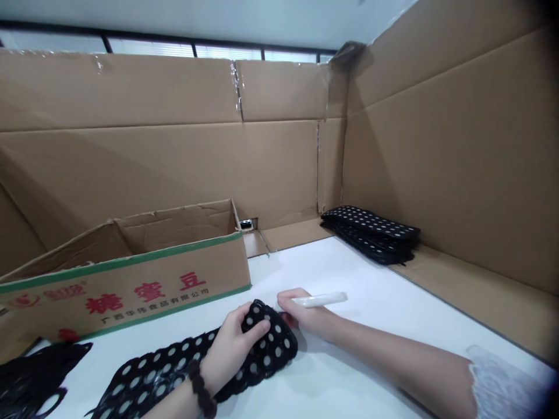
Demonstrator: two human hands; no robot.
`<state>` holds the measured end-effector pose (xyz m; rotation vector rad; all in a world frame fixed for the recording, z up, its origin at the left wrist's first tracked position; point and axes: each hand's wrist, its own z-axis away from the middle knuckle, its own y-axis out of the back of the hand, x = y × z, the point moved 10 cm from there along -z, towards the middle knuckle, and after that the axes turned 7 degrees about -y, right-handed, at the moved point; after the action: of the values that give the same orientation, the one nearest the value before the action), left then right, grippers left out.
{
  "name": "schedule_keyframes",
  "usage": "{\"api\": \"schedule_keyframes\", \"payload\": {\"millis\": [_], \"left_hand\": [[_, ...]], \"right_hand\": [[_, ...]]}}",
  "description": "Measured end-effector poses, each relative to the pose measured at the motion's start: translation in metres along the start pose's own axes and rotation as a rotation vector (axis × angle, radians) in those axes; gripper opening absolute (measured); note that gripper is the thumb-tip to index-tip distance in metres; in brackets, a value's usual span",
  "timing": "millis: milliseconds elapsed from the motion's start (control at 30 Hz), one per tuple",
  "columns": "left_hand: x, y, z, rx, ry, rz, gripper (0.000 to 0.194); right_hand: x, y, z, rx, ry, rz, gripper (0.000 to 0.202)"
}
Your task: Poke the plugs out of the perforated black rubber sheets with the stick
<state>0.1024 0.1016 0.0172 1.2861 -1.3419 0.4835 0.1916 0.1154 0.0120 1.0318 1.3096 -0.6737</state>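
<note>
On table (314,265) | left hand (231,349) curled over strip (174,358) | right hand (308,314) pinching pen (325,299)

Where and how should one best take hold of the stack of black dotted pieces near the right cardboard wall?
Probably by the long edge facing the white table, coming from that side and pinching top and bottom together. The stack is low and long, its layers look loose, and the cardboard wall stands close behind it.

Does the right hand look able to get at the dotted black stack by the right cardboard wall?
Probably yes: nothing visible stands between the right hand and the dotted black stack, though that hand holds a white pen, which may hinder its grip.
</note>
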Motion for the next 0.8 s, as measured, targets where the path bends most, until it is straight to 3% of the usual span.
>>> {"api": "schedule_keyframes", "payload": {"millis": [133,300,500,800], "left_hand": [[0.0,-0.002,-0.001,-0.009,0.024,0.085,0.023],[-0.001,-0.003,-0.001,-0.015,0.022,0.093,0.024],[-0.004,0.001,0.001,0.007,0.025,0.055,0.021],[-0.009,0.002,0.001,0.018,0.042,0.072,0.022]], "right_hand": [[-0.014,-0.002,0.007,-0.019,0.067,0.077,0.035],[-0.019,0.009,0.009,0.079,0.067,0.094,0.035],[-0.023,0.001,0.009,0.022,0.128,0.268,0.034],[-0.025,0.005,0.009,0.058,0.153,0.274,0.035]]}}
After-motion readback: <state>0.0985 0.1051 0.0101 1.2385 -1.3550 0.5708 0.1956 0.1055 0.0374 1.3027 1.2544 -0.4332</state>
